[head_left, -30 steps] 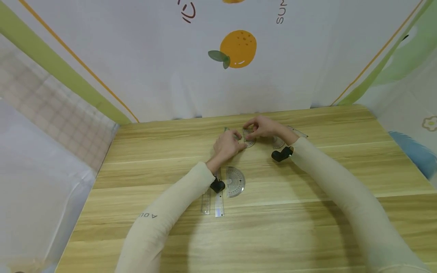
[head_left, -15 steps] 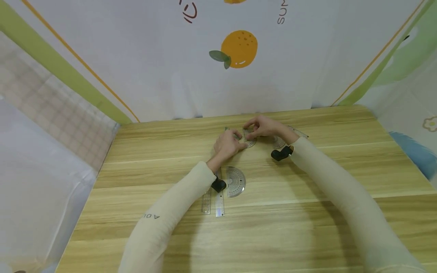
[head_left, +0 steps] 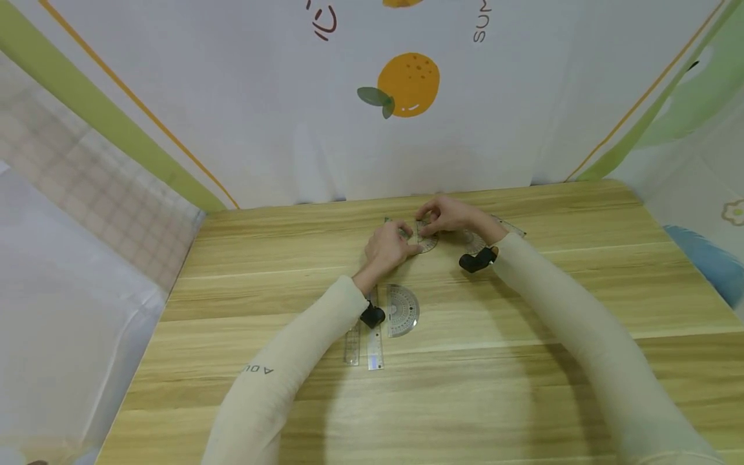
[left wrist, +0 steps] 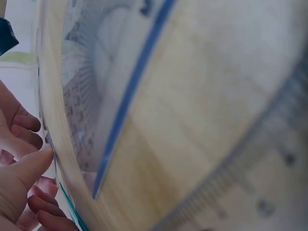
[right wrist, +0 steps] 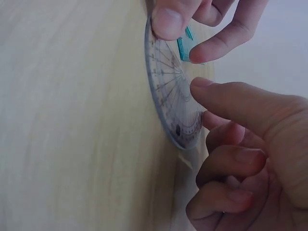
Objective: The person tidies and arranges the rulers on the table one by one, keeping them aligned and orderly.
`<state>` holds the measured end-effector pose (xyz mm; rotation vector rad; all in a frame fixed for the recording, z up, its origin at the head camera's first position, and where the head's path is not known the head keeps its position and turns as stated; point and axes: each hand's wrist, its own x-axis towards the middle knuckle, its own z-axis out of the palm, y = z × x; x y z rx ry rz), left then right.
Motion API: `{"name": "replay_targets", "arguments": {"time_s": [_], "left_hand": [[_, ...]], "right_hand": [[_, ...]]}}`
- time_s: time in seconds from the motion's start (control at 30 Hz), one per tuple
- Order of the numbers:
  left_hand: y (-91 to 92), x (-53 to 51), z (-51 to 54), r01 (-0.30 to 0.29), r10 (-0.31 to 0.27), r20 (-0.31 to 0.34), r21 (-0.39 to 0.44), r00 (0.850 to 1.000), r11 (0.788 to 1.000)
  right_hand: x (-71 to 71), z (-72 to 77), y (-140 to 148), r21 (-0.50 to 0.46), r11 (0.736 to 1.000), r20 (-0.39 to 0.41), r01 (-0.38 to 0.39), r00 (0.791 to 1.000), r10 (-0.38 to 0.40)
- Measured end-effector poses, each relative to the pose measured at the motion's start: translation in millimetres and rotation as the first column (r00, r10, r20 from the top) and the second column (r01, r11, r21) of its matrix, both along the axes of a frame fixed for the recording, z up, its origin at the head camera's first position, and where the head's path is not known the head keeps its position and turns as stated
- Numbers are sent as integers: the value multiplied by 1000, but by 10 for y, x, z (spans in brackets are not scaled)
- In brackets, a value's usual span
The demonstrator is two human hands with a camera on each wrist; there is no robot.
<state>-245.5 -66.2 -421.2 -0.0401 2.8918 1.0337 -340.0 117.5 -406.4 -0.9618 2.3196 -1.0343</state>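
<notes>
At the back middle of the table lies a small clear protractor (head_left: 429, 244), curved side to the right. My right hand (head_left: 454, 216) holds its far end between thumb and index finger, the other fingers curled. My left hand (head_left: 386, 247) touches the near end with its straight thumb (right wrist: 167, 24); its other fingers hover over a green-edged clear piece (right wrist: 184, 47), mostly hidden. A larger protractor (head_left: 403, 311) lies nearer the front. Left of it are two clear rulers, one (head_left: 374, 349) with a wider one (head_left: 352, 345) beside it, partly covered by the left forearm.
Another clear protractor (head_left: 473, 243) and a clear straight-edged piece (head_left: 508, 226) lie under the right wrist. The wooden table (head_left: 465, 400) meets a white curtain (head_left: 279, 129) with an orange print at its back edge. A blue-edged piece (left wrist: 127, 101) shows close in the left wrist view.
Both hands stay at the small protractor with hardly any motion. The head view has shifted very slightly.
</notes>
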Motion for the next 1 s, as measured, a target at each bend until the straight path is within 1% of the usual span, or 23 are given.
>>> {"name": "replay_targets", "arguments": {"time_s": [0.17, 0.37, 0.47, 0.67, 0.83, 1.0], "left_hand": [[2, 8, 1, 6, -6, -1, 6, 1000, 1000], [1, -12, 0, 4, -4, 7, 1, 1000, 1000], [-4, -20, -2, 9, -9, 9, 1, 1000, 1000], [-4, -17, 8, 31, -32, 4, 23, 999, 999], [-1, -8, 5, 64, -63, -12, 44, 998, 997], [3, 8, 15, 79, -77, -23, 62, 997, 995]], "right_hand": [[-24, -50, 37, -45, 999, 25, 22, 999, -21], [-23, -76, 105, -88, 988, 78, 124, 990, -117], [-14, -71, 128, -117, 981, 101, 156, 984, -145], [20, -55, 152, -162, 971, 136, 178, 978, -157], [41, -72, 155, -197, 962, 135, 187, 978, -162], [44, -104, 158, -258, 944, 139, 204, 975, -173]]}}
